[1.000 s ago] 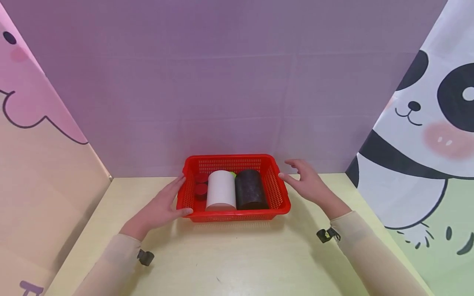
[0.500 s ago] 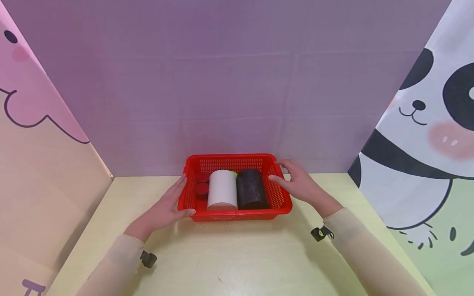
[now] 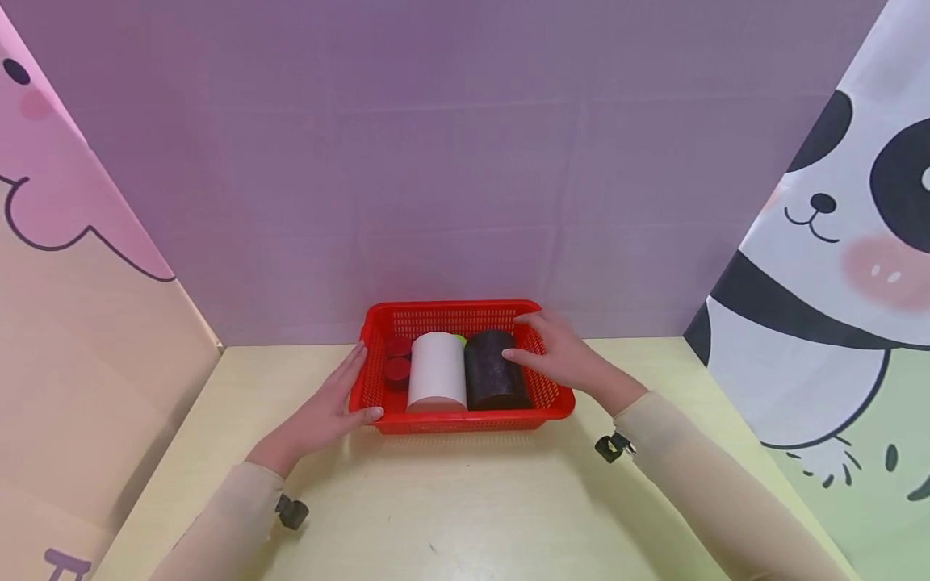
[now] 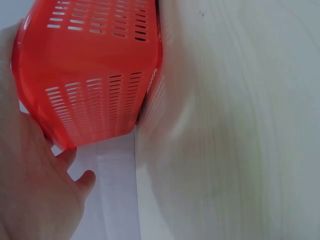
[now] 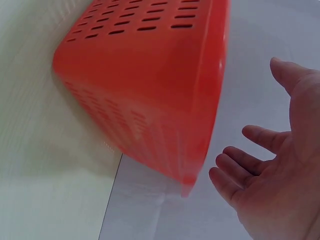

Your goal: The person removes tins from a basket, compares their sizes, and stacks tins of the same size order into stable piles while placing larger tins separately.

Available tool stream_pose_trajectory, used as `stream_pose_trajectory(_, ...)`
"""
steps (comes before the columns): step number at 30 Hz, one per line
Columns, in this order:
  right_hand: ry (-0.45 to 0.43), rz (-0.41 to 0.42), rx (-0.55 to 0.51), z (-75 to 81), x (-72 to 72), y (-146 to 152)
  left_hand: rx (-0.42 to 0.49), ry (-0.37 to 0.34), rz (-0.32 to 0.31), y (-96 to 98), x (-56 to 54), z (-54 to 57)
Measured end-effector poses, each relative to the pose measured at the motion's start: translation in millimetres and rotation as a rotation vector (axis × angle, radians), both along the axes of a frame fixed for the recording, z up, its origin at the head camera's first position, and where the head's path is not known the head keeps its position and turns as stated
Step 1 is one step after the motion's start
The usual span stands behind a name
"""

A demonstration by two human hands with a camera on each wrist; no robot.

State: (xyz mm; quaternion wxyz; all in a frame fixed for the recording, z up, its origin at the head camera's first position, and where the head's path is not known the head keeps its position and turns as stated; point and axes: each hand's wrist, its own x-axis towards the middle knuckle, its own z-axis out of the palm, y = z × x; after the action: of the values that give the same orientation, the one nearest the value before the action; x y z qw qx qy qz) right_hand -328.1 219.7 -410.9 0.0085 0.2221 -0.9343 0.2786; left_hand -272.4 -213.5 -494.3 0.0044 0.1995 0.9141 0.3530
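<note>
A red plastic basket (image 3: 458,418) with slotted walls stands on the table against the back cloth. Inside, a white cylinder (image 3: 437,367) and a black cylinder (image 3: 494,375) lie side by side. Two small dark red round pieces (image 3: 397,372) are left of the white one, and a bit of something bright green (image 3: 461,339) peeks out between the cylinders. My left hand (image 3: 317,413) rests along the basket's left rim, fingers straight, thumb at the front corner. Over the basket's right side hovers my right hand (image 3: 558,355), fingers spread, its thumb overlapping the black cylinder in the head view.
The pale wooden table (image 3: 465,500) stretches in front of the basket. A purple cloth (image 3: 465,161) hangs right behind it. Printed cloth panels flank the table, with a panda (image 3: 828,242) on the right one.
My right hand has moved left, from beside the basket's right rim to over its inside. My left hand stays at the left rim, and the basket's contents look unchanged.
</note>
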Motion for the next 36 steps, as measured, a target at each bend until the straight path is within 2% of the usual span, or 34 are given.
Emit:
stream_pose_trajectory(9,-0.054,0.018,0.090,4.6,-6.8,-18,0.030,-0.007,0.002,1.4,0.6,-0.4)
stream_pose_trajectory(17,-0.077,0.054,0.141,11.5,-16.3,-29,0.047,-0.005,0.009,0.7,-1.2,-5.5)
stream_pose_trajectory(21,-0.106,0.059,0.157,10.6,-23.5,-33,0.058,0.003,-0.002,0.8,-1.2,-5.4)
stream_pose_trajectory(28,-0.206,0.023,0.148,5.7,-32.3,-38,0.065,-0.001,0.003,1.9,0.0,-3.8)
stream_pose_trajectory(36,-0.274,0.007,0.146,-6.0,-33.4,-41,0.063,0.002,0.008,2.7,1.4,-3.4)
